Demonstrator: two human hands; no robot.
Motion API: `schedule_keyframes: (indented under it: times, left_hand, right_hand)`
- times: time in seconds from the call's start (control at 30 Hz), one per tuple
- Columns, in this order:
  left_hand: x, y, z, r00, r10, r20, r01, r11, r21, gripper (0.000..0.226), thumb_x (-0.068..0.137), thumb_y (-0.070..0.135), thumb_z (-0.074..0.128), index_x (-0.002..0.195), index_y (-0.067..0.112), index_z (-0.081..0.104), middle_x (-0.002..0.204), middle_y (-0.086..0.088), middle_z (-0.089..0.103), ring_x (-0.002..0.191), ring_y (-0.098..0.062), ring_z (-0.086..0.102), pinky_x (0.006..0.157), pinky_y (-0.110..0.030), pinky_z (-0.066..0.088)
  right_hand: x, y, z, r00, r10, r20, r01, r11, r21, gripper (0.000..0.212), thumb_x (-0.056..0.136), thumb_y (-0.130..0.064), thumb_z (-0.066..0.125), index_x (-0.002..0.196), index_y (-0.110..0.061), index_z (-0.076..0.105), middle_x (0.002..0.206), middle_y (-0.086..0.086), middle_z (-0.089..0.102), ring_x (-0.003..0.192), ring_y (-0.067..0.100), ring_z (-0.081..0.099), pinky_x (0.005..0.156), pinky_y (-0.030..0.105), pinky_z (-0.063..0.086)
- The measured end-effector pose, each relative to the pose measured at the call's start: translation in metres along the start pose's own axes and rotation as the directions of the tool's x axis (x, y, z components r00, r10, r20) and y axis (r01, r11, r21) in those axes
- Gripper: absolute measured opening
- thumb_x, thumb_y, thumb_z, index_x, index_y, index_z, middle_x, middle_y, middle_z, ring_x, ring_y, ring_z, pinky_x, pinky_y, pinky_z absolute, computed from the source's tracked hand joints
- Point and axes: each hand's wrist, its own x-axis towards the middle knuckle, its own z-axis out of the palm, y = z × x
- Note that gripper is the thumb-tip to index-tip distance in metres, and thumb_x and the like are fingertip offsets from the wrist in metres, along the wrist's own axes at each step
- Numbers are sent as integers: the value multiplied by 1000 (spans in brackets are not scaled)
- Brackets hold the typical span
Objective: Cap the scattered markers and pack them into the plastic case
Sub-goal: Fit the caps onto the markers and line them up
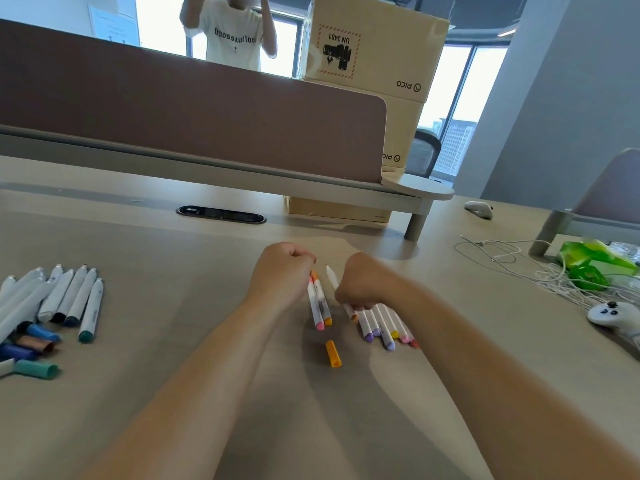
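My left hand (282,273) is closed in a fist at the top ends of two white markers (319,303), whose pink and orange lower ends rest on the desk. My right hand (360,284) is closed around a white marker (333,277) with an orange lower end and its upper tip bare. Just right of it lie several capped markers (381,327) with purple, yellow and pink ends. A loose orange cap (333,353) lies on the desk in front of my hands. At far left lies a group of white markers (65,299) with loose blue, brown and teal caps (36,341). No plastic case is in view.
A brown divider panel (194,123) on a grey shelf runs across the back, with cardboard boxes (374,46) behind it. White cables (540,271), a green packet (588,261) and a white controller (613,318) lie at right. A person stands beyond the divider.
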Motion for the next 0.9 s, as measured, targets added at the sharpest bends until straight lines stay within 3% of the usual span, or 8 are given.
schedule_keyframes:
  times: [0.17, 0.3, 0.4, 0.6, 0.9]
  left_hand:
    - [-1, -1, 0, 997, 18, 81, -35, 979, 201, 17, 94, 21, 54, 91, 16, 69, 86, -1, 65, 79, -12, 56, 63, -24, 42]
    - [-4, -4, 3, 991, 51, 126, -92, 933, 348, 15, 94, 26, 56, 86, 20, 67, 83, 0, 65, 78, -14, 59, 63, -26, 45]
    - [-6, -3, 3, 981, 75, 181, -146, 897, 417, 17, 94, 27, 56, 80, 21, 64, 81, 1, 63, 75, -13, 56, 59, -26, 39]
    - [-8, 1, 0, 969, 88, 229, -188, 868, 460, 13, 94, 23, 59, 89, 15, 68, 84, -5, 66, 72, -16, 54, 57, -26, 35]
    - [-15, 1, 5, 952, 91, 294, -237, 828, 509, 11, 94, 22, 60, 91, 15, 69, 88, -5, 65, 79, -18, 59, 59, -25, 38]
  right_hand:
    - [-23, 24, -14, 1000, -17, -14, 21, 918, 397, 18, 83, -6, 66, 95, 6, 69, 72, 15, 65, 63, 21, 57, 60, 29, 49]
    - [-33, 39, -9, 999, -38, -18, 41, 815, 578, 19, 85, -4, 64, 101, 5, 65, 76, 18, 62, 60, 19, 55, 53, 25, 45]
    - [-30, 49, 0, 998, -16, -64, 55, 739, 671, 21, 86, -8, 62, 102, 6, 64, 76, 19, 59, 54, 16, 52, 49, 24, 41]
    - [-25, 58, 12, 995, -2, -104, 79, 664, 744, 28, 90, -17, 62, 106, 6, 63, 72, 14, 59, 47, 12, 51, 52, 25, 43]
    - [-33, 66, 13, 993, -40, -109, 110, 638, 762, 27, 91, -22, 65, 98, 4, 66, 65, 12, 61, 59, 21, 53, 54, 26, 45]
